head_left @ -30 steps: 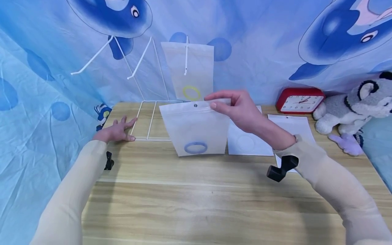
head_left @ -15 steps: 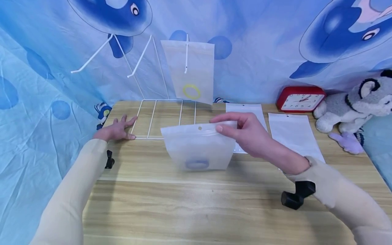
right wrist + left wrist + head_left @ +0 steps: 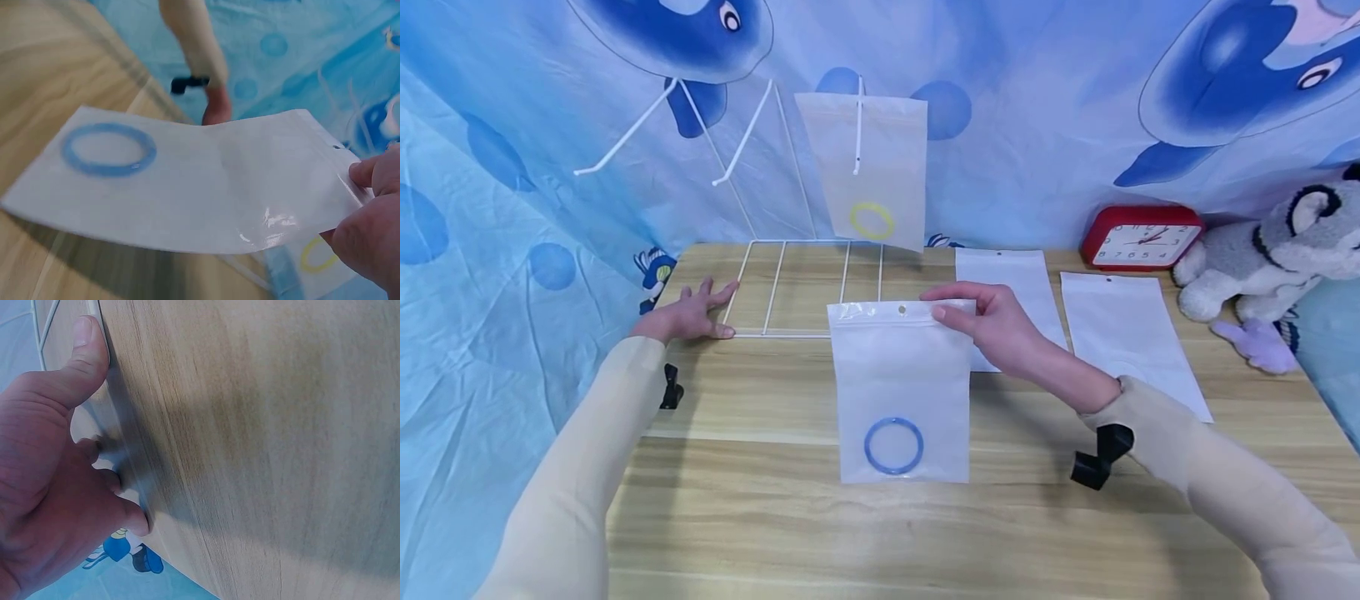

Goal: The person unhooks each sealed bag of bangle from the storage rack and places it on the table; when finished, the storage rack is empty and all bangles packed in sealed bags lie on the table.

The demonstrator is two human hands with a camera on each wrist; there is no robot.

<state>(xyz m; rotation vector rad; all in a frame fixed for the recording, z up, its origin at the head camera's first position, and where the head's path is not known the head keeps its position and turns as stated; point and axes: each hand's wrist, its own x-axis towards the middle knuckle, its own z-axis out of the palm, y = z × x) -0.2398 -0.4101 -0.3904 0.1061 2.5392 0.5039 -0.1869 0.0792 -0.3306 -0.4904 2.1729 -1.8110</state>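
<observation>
My right hand [image 3: 1000, 325] pinches the top right edge of a white zip bag [image 3: 902, 375] between thumb and fingers. The bag hangs above the table in front of a white wire rack [image 3: 763, 336], and a blue ring shows through its lower part; the right wrist view shows the same blue ring [image 3: 69, 150]. At the rack's left front corner, my left hand [image 3: 694, 314] rests with spread fingers, its thumb [image 3: 84, 362] touching the wire. A second white bag [image 3: 880, 150] with a yellow ring hangs on the rack's right hook [image 3: 858, 133].
Two more white bags, one nearer [image 3: 1011, 279] and one farther right [image 3: 1127, 333], lie flat on the wooden table [image 3: 760, 517]. A red clock [image 3: 1142, 237] and a grey plush dog [image 3: 1262, 250] stand at the back right. Two rack hooks [image 3: 628, 133] bear no bag.
My right hand has brought the blue-ring bag down and toward me, away from the rack, and the bag now hangs straighter, facing the head camera. My left hand stays at the rack's corner.
</observation>
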